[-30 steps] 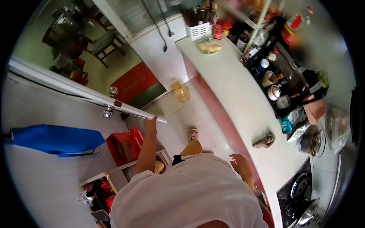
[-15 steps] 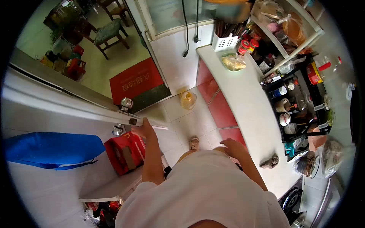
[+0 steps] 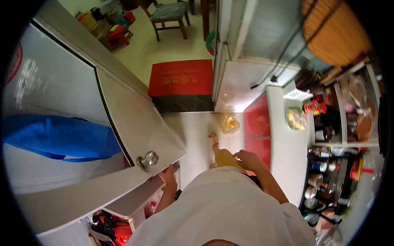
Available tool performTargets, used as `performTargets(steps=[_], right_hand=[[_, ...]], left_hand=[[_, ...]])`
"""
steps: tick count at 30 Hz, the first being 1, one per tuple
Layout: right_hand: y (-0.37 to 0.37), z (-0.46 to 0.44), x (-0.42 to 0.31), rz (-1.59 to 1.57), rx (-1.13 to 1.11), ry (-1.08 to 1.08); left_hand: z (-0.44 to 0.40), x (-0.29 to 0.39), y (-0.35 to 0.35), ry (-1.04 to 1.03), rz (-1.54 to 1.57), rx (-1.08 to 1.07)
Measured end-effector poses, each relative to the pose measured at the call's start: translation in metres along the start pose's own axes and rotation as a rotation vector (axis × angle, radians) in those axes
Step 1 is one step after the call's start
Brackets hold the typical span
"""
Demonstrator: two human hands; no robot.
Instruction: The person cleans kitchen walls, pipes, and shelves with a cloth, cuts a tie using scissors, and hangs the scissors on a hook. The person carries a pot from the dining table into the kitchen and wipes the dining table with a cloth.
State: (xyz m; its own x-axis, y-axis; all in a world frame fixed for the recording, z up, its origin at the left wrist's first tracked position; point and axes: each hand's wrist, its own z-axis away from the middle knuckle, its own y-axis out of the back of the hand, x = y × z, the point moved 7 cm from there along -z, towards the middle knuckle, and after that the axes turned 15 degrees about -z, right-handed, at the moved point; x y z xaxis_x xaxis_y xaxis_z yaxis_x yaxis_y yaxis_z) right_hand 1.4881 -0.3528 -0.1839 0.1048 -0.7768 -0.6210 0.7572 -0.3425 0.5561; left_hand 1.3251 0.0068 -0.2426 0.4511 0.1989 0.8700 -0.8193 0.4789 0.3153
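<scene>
My left hand is at the lower edge of the white door, close to the round metal knob; its fingers are partly extended and hold nothing that shows. My right hand hangs beside my raised knee, left of the white counter, fingers loosely curled and apart, with nothing visible in it. A yellowish plastic jug stands on the tiled floor ahead of my foot.
A red mat lies at the doorway, with a chair beyond it. A blue cloth item hangs at left. Along the right are a bagged food item, a white holder and a black rack of jars.
The view has turned toward the doorway. The door has swung, its face with the knob now turned to me. My left hand has slipped from gripping its edge to just below it.
</scene>
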Motion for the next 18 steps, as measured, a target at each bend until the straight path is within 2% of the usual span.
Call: performTargets(steps=[2,4,6,9,10,12,14,16,18], right_hand=[[0.028,-0.037,-0.017,-0.079,0.015,0.099],[0.057,-0.074,-0.041,-0.012,-0.045,0.136],[0.075,-0.101,-0.048,0.043,-0.103,0.159],[0.107,-0.141,-0.066,-0.042,-0.132,0.33],[0.112,-0.154,-0.072,0.001,-0.13,0.47],[0.131,-0.171,-0.088,-0.087,-0.162,0.441],[0.142,-0.191,-0.11,-0.041,-0.178,0.459],[0.143,-0.215,-0.125,-0.024,-0.218,0.511],[0.155,-0.232,-0.153,-0.048,-0.283,0.455]], left_hand=[[-0.007,-0.018,0.01,0.131,0.006,0.095],[-0.033,-0.049,0.03,0.135,-0.02,0.161],[-0.04,-0.071,0.052,0.208,-0.215,0.249],[-0.046,-0.102,0.063,0.487,-0.384,0.335],[-0.048,-0.113,0.059,0.521,-0.388,0.316],[-0.055,-0.138,0.043,0.547,-0.364,0.217],[-0.07,-0.16,0.007,0.529,-0.3,0.034],[-0.094,-0.169,-0.033,0.49,-0.226,-0.167],[-0.123,-0.161,-0.067,0.454,-0.145,-0.322]])
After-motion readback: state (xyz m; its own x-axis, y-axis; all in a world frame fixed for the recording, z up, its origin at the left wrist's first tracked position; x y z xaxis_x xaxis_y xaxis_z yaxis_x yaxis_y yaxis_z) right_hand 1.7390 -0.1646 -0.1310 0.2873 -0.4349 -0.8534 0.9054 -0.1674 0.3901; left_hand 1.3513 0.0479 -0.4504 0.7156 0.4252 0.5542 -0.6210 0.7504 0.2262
